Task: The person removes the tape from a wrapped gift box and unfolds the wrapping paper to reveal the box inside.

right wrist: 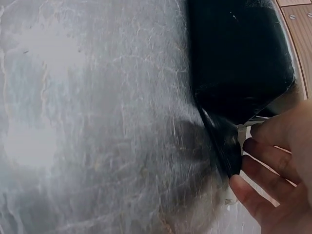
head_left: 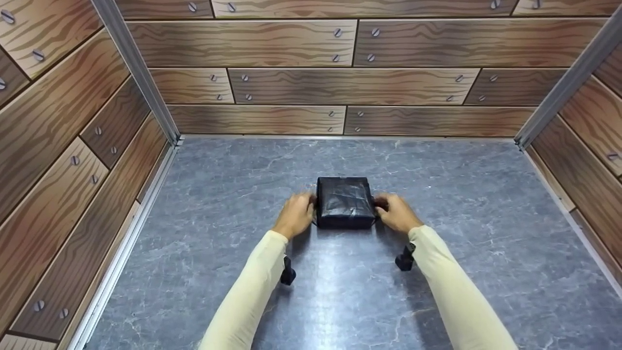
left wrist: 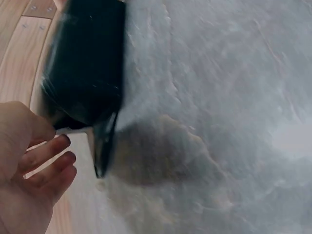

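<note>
A box wrapped in shiny black plastic (head_left: 345,197) lies flat on the grey marbled surface, between both hands. At its left end my left hand (head_left: 295,214) pinches the edge of the black wrapping, its other fingers loosely bent below in the left wrist view. My right hand (head_left: 397,213) does likewise at the right end, thumb at the fold of the wrapping. A pointed loose flap (left wrist: 103,146) hangs out from the left end. Another flap (right wrist: 226,146) sticks out at the right end, with a fingertip of the right hand right at its tip.
Wood-plank-patterned panels stand on three sides: a back wall (head_left: 350,85), a left wall (head_left: 73,194) and a right wall (head_left: 583,160). Metal rails run along their base and corners. Small black devices hang at both wrists.
</note>
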`<state>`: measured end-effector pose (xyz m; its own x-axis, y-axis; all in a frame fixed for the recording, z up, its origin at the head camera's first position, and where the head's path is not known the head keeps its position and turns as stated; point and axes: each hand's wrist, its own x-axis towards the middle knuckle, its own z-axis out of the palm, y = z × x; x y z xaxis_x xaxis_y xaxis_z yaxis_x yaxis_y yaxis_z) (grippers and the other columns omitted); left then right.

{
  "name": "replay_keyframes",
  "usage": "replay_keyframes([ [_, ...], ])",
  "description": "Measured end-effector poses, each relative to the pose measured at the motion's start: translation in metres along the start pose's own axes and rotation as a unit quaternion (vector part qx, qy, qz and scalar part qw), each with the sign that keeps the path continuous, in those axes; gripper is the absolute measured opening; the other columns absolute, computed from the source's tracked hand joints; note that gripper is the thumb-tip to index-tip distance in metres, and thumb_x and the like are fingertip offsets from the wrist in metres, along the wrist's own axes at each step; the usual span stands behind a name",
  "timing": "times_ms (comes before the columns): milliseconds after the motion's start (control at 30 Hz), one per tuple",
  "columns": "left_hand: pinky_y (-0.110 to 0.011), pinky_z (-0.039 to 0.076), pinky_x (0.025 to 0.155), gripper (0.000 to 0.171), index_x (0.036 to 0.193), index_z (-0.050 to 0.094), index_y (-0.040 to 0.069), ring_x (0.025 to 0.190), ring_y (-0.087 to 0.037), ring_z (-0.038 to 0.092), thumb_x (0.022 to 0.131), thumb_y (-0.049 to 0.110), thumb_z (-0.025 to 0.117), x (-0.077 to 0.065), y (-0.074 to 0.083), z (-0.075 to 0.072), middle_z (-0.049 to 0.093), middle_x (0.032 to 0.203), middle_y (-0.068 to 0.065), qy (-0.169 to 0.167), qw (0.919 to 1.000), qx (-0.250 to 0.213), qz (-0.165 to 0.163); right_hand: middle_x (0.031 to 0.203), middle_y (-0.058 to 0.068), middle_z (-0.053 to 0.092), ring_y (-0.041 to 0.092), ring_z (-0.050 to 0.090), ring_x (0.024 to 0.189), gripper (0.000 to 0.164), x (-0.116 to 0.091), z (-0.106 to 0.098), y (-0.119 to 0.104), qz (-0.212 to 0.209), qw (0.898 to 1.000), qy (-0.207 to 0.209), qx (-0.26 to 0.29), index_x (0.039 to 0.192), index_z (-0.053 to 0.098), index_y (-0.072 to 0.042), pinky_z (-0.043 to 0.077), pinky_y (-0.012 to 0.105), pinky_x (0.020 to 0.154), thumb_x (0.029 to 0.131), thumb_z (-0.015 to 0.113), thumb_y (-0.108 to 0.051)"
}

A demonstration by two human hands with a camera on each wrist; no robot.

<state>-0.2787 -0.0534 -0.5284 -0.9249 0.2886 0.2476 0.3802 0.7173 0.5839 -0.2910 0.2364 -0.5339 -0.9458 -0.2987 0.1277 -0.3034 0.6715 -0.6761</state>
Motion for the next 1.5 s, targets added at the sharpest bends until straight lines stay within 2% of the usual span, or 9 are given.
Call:
replay_keyframes([
  [200, -0.049, 0.051, 0.098, 0.023, 0.117, 0.067, -0.003, 0.113, -0.035, 0.065, 0.097, -0.002, 0.055, -0.005, -0.007, 0.004, 0.07, 0.114, -0.018, -0.039, 0.9992, -0.01, -0.002, 0.115, 0.03, 0.068, 0.045, 0.062, 0.112, 0.028, -0.002, 0.004, 0.004, -0.015, 1.0, -0.008, -0.004, 0.119, 0.062, 0.016, 0.047, 0.056, 0.102, 0.092, 0.056, 0.009],
  [500, -0.048, 0.05, 0.101, 0.027, 0.122, 0.066, -0.003, 0.116, -0.036, 0.064, 0.098, -0.001, 0.054, -0.007, -0.009, 0.005, 0.07, 0.12, -0.019, -0.065, 0.9978, -0.009, -0.004, 0.114, 0.031, 0.067, 0.046, 0.062, 0.112, 0.03, -0.004, 0.005, 0.01, -0.037, 0.999, -0.007, 0.004, 0.119, 0.061, 0.018, 0.046, 0.057, 0.102, 0.09, 0.055, 0.013],
  [900, -0.049, 0.046, 0.103, 0.03, 0.124, 0.067, -0.004, 0.117, -0.039, 0.059, 0.098, 0.001, 0.051, -0.007, -0.009, 0.004, 0.064, 0.121, -0.02, -0.083, 0.9964, 0.003, -0.017, 0.117, 0.034, 0.065, 0.047, 0.061, 0.113, 0.035, -0.005, 0.001, 0.008, -0.022, 0.999, -0.019, 0.021, 0.124, 0.056, 0.02, 0.046, 0.058, 0.103, 0.09, 0.051, 0.014],
  [1167, -0.047, 0.05, 0.098, 0.03, 0.121, 0.068, -0.005, 0.109, -0.035, 0.062, 0.099, 0.002, 0.048, -0.006, -0.01, 0.001, 0.064, 0.114, -0.02, -0.087, 0.9958, -0.026, -0.011, 0.119, 0.035, 0.063, 0.047, 0.061, 0.112, 0.033, -0.007, -0.006, 0.007, 0.0, 0.999, -0.03, 0.041, 0.123, 0.058, 0.02, 0.048, 0.058, 0.099, 0.092, 0.051, 0.013],
  [1367, -0.049, 0.049, 0.096, 0.031, 0.114, 0.069, -0.005, 0.107, -0.034, 0.062, 0.106, 0.014, 0.045, -0.005, -0.01, 0.0, 0.066, 0.109, -0.019, -0.08, 0.9957, -0.045, -0.01, 0.124, 0.038, 0.06, 0.051, 0.059, 0.116, 0.031, -0.009, -0.012, 0.009, 0.008, 0.997, -0.043, 0.061, 0.123, 0.058, 0.022, 0.046, 0.058, 0.103, 0.096, 0.051, 0.01],
  [1500, -0.048, 0.049, 0.097, 0.037, 0.113, 0.071, -0.003, 0.108, -0.032, 0.064, 0.108, 0.022, 0.043, -0.004, -0.01, -0.002, 0.069, 0.108, -0.017, -0.086, 0.995, -0.049, -0.015, 0.124, 0.035, 0.062, 0.047, 0.059, 0.118, 0.031, -0.01, -0.015, 0.009, 0.024, 0.997, -0.042, 0.062, 0.124, 0.06, 0.018, 0.044, 0.058, 0.105, 0.1, 0.052, 0.001],
])
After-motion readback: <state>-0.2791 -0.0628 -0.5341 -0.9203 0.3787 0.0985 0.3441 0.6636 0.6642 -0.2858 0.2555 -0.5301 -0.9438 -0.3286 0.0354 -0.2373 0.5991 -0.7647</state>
